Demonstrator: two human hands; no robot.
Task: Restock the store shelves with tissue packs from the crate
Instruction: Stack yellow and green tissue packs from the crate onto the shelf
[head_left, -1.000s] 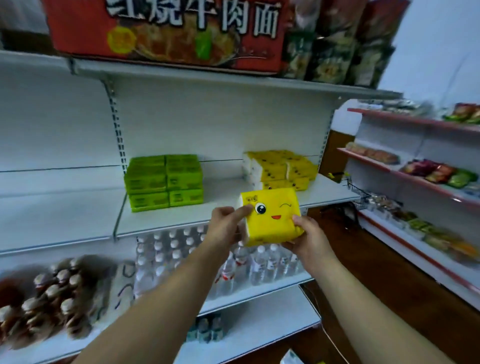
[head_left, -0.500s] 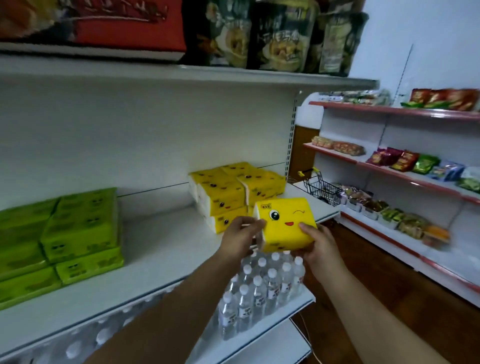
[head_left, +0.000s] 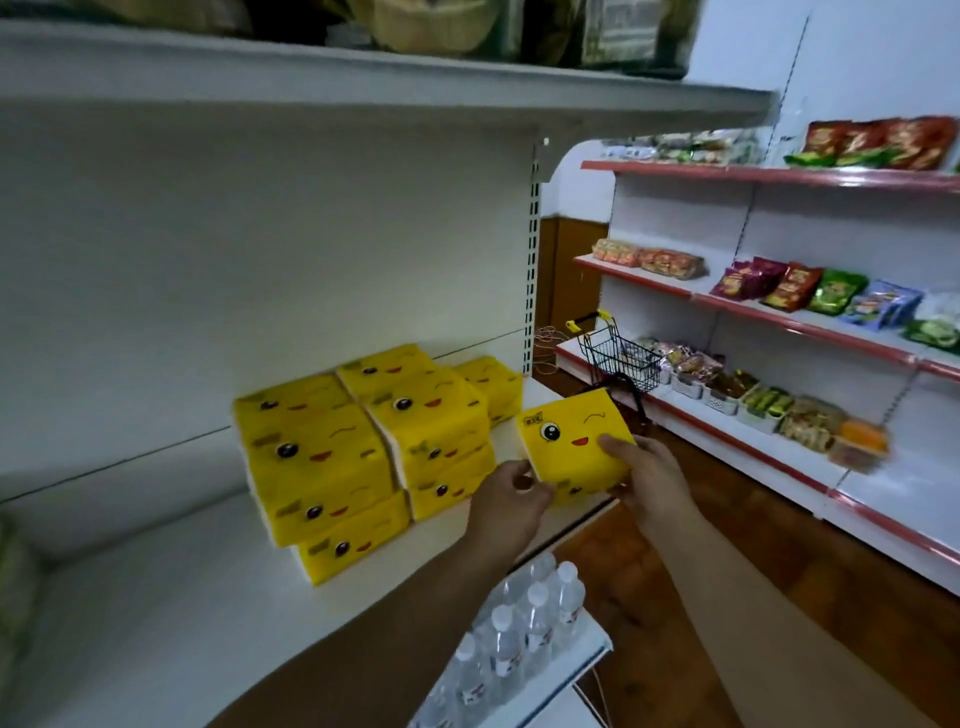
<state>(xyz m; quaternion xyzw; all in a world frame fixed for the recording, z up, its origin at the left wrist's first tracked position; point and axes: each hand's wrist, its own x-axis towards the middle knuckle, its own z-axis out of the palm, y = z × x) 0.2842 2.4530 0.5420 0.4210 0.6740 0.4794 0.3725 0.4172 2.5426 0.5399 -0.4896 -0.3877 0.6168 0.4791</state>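
Placing step underway. Yellow tissue pack (head_left: 566, 434) is being held at the shelf's (head_left: 156, 613) right end, just beside the stacked packs (head_left: 332, 457). Left hand (head_left: 511, 501) fingers are pinching its lower-left corner, and right hand (head_left: 647, 480) fingers are gripping its right side. Next move likely calls for squaring it and lowering it flush.

Seeing clear water bottles (head_left: 524, 623) standing packed in rows at the bottom; noticing a small black wire cart (head_left: 621, 358) sitting beside snack bags (head_left: 789, 288) lining red-edged shelves (head_left: 753, 310) on the right, above brown floor (head_left: 779, 561).
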